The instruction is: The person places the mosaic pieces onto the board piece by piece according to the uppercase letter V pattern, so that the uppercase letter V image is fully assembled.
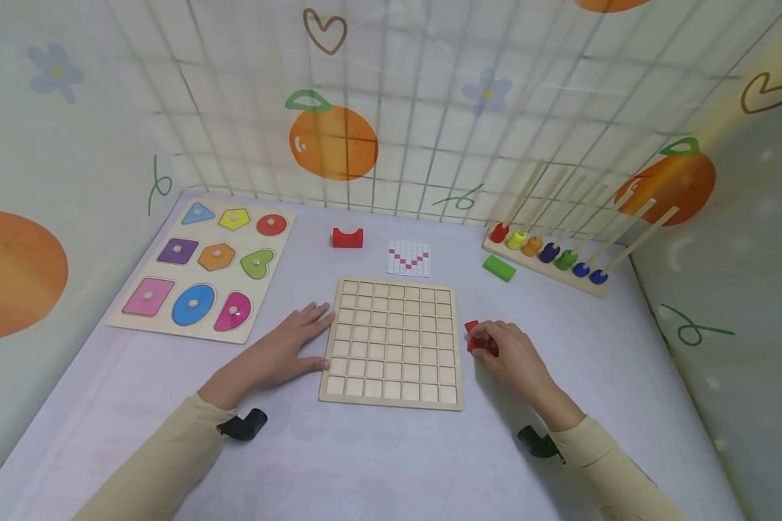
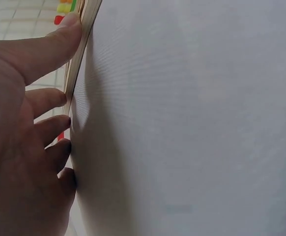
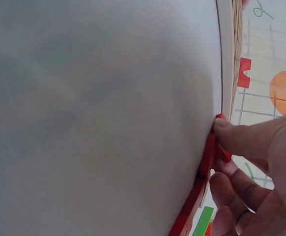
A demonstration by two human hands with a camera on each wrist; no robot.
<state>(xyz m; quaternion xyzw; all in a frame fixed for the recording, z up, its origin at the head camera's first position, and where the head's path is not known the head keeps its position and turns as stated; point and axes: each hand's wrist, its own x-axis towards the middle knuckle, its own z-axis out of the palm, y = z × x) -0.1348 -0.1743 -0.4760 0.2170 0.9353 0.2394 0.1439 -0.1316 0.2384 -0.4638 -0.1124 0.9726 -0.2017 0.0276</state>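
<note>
A square wooden grid board (image 1: 391, 403) lies on the table between the hands. My left hand (image 1: 283, 352) rests at its left edge, fingers spread; in the left wrist view the thumb (image 2: 59, 44) touches the board's side. Just off the right edge, my right hand (image 1: 511, 358) pinches a small red tile (image 3: 225, 153) between thumb and fingers. More red tiles (image 3: 208, 156) lie on the table right beside it, partly hidden by the hand in the head view. A pattern card (image 1: 408, 258) with a red zigzag of squares lies behind the board.
Left of the board is a shape puzzle (image 1: 228, 336) with knobbed pieces. A red block with a curved notch (image 1: 347, 239) stands at the back. Toward the back right are a green block (image 1: 499, 268) and a peg rack (image 1: 589, 286) with coloured beads, near the curtained grid wall (image 1: 404, 166).
</note>
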